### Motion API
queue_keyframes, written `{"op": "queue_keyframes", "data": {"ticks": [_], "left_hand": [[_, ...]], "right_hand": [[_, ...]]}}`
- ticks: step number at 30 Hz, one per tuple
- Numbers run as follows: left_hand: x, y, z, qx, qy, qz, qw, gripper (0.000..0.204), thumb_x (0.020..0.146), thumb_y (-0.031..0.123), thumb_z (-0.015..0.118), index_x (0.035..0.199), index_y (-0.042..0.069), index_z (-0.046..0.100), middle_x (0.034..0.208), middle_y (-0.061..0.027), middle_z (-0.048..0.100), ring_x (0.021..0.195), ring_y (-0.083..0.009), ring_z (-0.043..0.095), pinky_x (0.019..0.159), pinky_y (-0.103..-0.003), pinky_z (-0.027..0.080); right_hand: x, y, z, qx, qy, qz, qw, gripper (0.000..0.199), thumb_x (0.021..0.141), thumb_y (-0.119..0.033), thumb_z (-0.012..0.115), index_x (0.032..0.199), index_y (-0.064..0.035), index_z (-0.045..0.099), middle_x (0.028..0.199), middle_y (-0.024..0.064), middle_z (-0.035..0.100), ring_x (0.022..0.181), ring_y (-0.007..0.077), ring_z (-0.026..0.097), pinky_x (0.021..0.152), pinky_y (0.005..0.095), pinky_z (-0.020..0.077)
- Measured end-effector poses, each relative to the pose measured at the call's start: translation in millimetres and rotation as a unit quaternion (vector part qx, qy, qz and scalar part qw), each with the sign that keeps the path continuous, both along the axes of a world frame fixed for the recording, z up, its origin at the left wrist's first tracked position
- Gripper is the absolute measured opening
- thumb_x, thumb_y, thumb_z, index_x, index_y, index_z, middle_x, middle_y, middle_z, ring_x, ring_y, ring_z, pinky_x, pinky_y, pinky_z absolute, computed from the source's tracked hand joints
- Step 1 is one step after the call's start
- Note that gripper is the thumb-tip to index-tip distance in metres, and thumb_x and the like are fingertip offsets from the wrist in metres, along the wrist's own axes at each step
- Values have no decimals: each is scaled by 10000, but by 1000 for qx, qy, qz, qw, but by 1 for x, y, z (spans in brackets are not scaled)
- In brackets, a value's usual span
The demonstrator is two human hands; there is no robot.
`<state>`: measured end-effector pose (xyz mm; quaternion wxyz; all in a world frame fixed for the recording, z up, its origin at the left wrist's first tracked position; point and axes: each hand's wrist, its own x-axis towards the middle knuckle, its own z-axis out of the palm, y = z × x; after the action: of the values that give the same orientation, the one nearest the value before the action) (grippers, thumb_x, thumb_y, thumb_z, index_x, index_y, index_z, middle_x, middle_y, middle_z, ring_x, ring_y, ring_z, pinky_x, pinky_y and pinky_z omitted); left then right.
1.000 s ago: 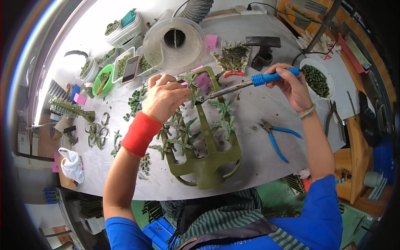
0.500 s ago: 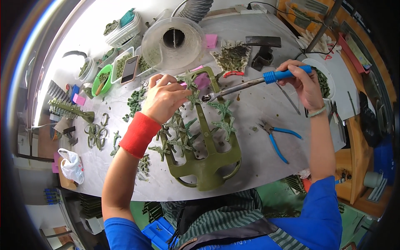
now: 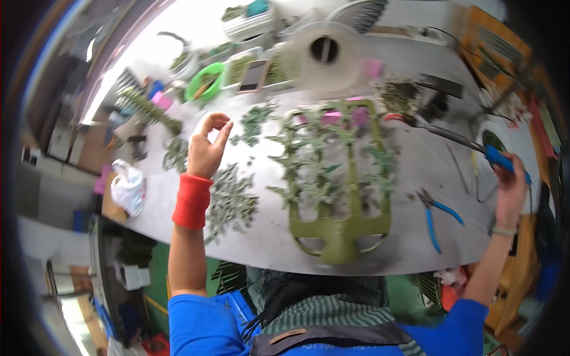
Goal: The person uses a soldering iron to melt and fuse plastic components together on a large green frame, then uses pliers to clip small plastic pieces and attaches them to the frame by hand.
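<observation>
My left hand (image 3: 208, 145) is raised left of the green rack-like frame, apart from it. Its thumb and fingers are pinched together, and I cannot make out anything between them. My right hand (image 3: 513, 184), at the far right, is wrapped round the blue handle of a soldering iron (image 3: 454, 136). The metal shaft points left, its tip close to a stained cloth glove (image 3: 399, 95) with a red edge. The olive-green frame (image 3: 338, 231) lies flat, with several small, pale green branched pieces (image 3: 317, 148) along its bars. The picture is blurred by motion.
Loose green pieces (image 3: 231, 199) lie left of the frame, and blue-handled pliers (image 3: 438, 219) lie right of it. Behind stand a green bowl (image 3: 205, 83), a phone (image 3: 253, 76) and a clear round hood (image 3: 325, 68). A white plastic bag (image 3: 127, 188) sits at the left edge.
The view has shifted left. My left hand has left the frame's branched pieces and moved left. My right hand has drawn the soldering iron away to the right.
</observation>
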<state>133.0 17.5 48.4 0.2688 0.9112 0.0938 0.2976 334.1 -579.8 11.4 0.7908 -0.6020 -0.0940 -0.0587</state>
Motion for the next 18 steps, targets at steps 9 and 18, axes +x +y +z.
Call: {"op": "queue_keyframes", "data": {"ticks": [9, 18], "left_hand": [[-122, 100, -82, 45, 237, 218, 946, 170, 881, 194, 700, 1005, 79, 722, 901, -106, 746, 803, -231, 721, 732, -349, 557], [-99, 124, -92, -6, 269, 305, 913, 150, 873, 174, 675, 995, 95, 709, 982, -133, 733, 929, -310, 694, 833, -407, 537]], "right_hand": [[-29, -43, -17, 49, -4, -47, 998, 324, 1025, -215, 539, 1235, 23, 602, 1221, 82, 630, 1037, 128, 632, 954, 245, 513], [-63, -43, -7, 61, -1, -54, 997, 332, 1027, -216, 548, 1234, 39, 599, 1224, 100, 632, 1063, 148, 639, 957, 249, 525]]}}
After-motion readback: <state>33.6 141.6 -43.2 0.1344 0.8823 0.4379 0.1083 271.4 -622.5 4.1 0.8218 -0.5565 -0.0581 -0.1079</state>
